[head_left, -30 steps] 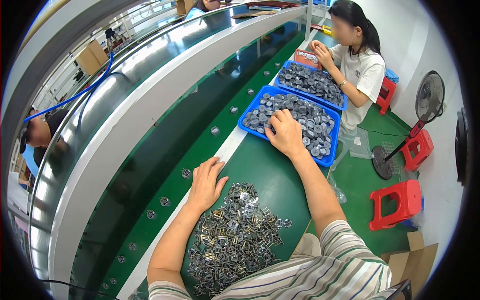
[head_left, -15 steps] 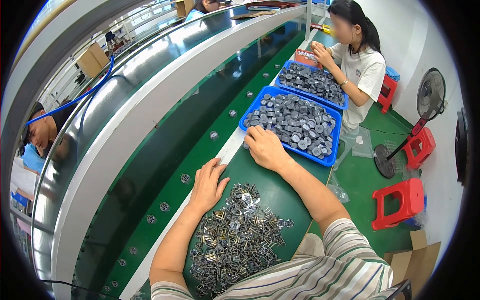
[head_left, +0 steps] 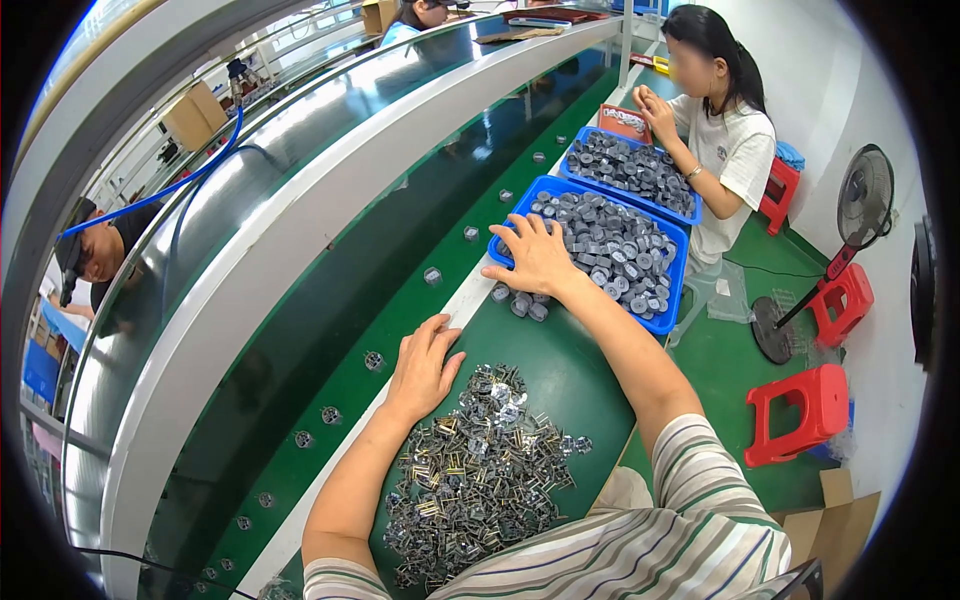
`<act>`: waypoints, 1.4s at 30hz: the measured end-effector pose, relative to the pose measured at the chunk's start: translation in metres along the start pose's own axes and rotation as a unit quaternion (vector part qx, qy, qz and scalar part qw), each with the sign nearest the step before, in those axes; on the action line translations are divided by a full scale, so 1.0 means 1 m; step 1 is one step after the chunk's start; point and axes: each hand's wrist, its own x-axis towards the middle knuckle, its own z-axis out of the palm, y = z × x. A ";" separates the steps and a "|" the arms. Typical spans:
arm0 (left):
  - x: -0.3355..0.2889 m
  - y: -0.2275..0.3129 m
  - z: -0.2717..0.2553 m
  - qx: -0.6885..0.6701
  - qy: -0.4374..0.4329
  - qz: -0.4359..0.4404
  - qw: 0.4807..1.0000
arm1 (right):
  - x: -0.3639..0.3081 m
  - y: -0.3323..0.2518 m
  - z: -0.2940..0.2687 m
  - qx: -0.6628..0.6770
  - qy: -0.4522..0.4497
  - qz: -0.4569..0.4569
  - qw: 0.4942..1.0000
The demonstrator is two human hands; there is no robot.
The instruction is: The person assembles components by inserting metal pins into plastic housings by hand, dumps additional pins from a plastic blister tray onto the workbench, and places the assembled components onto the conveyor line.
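Note:
My right hand (head_left: 540, 262) reaches over the near left corner of a blue tray (head_left: 682, 270), fingers spread and nothing visibly gripped. That tray is heaped with grey round plastic parts (head_left: 622, 250). Several loose grey parts (head_left: 528, 305) lie on the green tabletop just below my right wrist, outside the tray. My left hand (head_left: 422, 370) rests on the table by its white edge strip (head_left: 470, 305), fingers stretched out and holding nothing. Between my forearms spreads a pile of small metal parts with pins (head_left: 480, 480).
Left of the edge strip runs a green conveyor belt (head_left: 400, 325) carrying spaced small pieces. Beyond my tray stands a second blue tray (head_left: 695, 208) of grey parts, where a co-worker (head_left: 735, 130) sits. Red stools (head_left: 800, 410) and a fan (head_left: 865, 195) stand at right.
My right hand has lifted off the table beside the tray and moved forward over the tray's corner, its fingers opening. Loose grey parts now show beneath it. My left hand stays put.

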 end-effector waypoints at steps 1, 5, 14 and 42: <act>0.000 0.000 0.000 -0.006 -0.006 -0.006 1.000 | 0.002 0.004 0.003 -0.001 0.002 -0.001 1.000; -0.002 -0.002 -0.001 -0.002 -0.001 -0.004 1.000 | 0.009 0.005 0.008 -0.039 -0.060 -0.008 0.997; -0.002 -0.003 -0.002 -0.001 -0.008 0.001 1.000 | 0.018 0.010 0.000 0.045 -0.103 0.030 0.993; -0.004 -0.003 0.000 -0.002 -0.001 0.018 1.000 | -0.039 -0.040 -0.004 0.084 0.070 -0.107 0.988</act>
